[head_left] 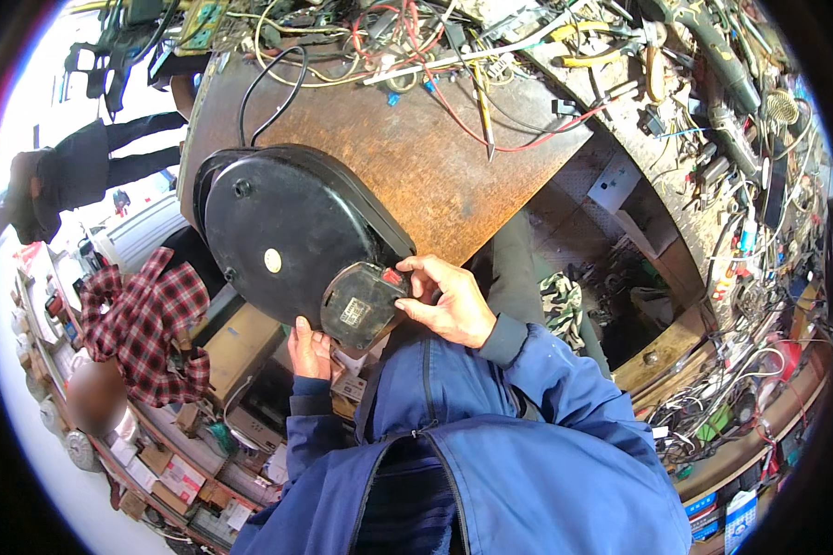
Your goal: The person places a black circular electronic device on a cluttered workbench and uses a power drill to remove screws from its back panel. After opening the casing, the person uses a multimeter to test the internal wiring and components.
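A black, round electric griddle (pixel 287 231) lies tilted at the near left of the bench, its flat base turned up. Its smaller rounded end (pixel 366 305) points toward me and carries a pale label. My right hand (pixel 449 301) grips that end, thumb and forefinger on either side of a red switch (pixel 392 277) at its edge. Under the near rim, my left hand (pixel 309 351) holds the griddle from below, with some of its fingers hidden. A black power cord (pixel 273 79) loops away from the griddle's far side.
Tangled wires (pixel 407 37), yellow-handled pliers (pixel 592 46) and a pointed tool (pixel 484 111) lie along the far side of the brown workbench (pixel 370 120). Parts and cables crowd the right side. A person in a plaid shirt (pixel 148 324) and another in dark clothes (pixel 74 171) are at left.
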Demonstrator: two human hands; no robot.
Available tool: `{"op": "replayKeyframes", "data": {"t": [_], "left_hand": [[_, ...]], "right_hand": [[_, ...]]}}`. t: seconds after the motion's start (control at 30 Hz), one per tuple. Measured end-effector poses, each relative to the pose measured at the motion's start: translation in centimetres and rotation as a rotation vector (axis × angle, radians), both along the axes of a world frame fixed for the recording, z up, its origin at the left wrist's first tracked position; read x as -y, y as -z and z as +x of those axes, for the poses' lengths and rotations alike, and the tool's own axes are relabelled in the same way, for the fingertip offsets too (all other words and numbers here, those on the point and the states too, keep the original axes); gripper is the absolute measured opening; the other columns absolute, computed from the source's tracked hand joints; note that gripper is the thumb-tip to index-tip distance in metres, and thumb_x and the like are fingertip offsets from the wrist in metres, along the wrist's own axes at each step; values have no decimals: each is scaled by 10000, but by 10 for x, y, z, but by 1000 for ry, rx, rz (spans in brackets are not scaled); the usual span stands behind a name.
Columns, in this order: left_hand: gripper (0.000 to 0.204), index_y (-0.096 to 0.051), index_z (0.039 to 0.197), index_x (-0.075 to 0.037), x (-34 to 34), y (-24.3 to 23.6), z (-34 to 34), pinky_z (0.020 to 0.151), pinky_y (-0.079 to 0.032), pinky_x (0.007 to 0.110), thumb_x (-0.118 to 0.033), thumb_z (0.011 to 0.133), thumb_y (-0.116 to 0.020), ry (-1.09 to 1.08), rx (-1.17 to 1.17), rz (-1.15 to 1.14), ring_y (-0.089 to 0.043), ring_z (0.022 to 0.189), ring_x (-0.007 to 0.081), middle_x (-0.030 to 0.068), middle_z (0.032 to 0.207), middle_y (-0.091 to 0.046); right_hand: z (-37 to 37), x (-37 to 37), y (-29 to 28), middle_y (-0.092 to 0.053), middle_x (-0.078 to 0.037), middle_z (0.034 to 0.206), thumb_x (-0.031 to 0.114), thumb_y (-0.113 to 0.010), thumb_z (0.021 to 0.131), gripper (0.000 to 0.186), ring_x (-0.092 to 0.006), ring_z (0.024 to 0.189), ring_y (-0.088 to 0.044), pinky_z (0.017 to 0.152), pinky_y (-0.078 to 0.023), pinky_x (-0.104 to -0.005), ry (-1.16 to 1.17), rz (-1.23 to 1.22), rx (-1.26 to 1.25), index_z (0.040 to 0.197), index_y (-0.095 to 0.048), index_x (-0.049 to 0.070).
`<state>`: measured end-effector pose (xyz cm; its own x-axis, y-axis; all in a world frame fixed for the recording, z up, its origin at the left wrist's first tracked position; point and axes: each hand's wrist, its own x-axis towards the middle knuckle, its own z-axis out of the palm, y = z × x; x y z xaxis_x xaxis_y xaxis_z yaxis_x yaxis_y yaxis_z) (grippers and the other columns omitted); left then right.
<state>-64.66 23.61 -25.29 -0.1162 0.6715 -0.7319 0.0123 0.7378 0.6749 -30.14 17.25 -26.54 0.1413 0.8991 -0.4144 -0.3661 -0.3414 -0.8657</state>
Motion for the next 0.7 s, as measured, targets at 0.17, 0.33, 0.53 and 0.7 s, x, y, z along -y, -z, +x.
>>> {"op": "replayKeyframes", "data": {"t": [0.17,0.33,0.53,0.7], "left_hand": [[489,-533,1309,-43,1,0,1,1048,-488,440,-428,1019,-613,-11,-7,-19,-613,1197,263,122,1288,-640],[495,-536,1315,-40,-2,-3,4,1065,-489,441,-428,1018,-613,24,8,-17,-615,1209,265,127,1319,-632],[475,-556,1282,-44,0,-2,8,972,-536,411,-426,1009,-630,-5,14,12,-649,1131,248,107,1272,-655],[399,-590,1216,-67,0,-5,18,843,-546,351,-406,1012,-635,-58,3,26,-668,1000,191,57,1151,-686]], "right_hand": [[6,-6,-2,-488,18,714,37,-787,842,394,-64,637,-477,589,-433,-248,-37,34,-50,1210,-646,57],[4,-8,2,-472,-3,708,25,-762,850,333,-82,622,-456,584,-417,-265,-52,84,-7,1173,-680,47],[5,-13,4,-517,-28,733,28,-761,850,332,-115,620,-493,594,-439,-285,-71,159,75,1173,-690,40],[0,-8,1,-530,-41,729,26,-794,822,321,-124,633,-523,625,-463,-284,-19,68,66,1133,-715,28]]}}
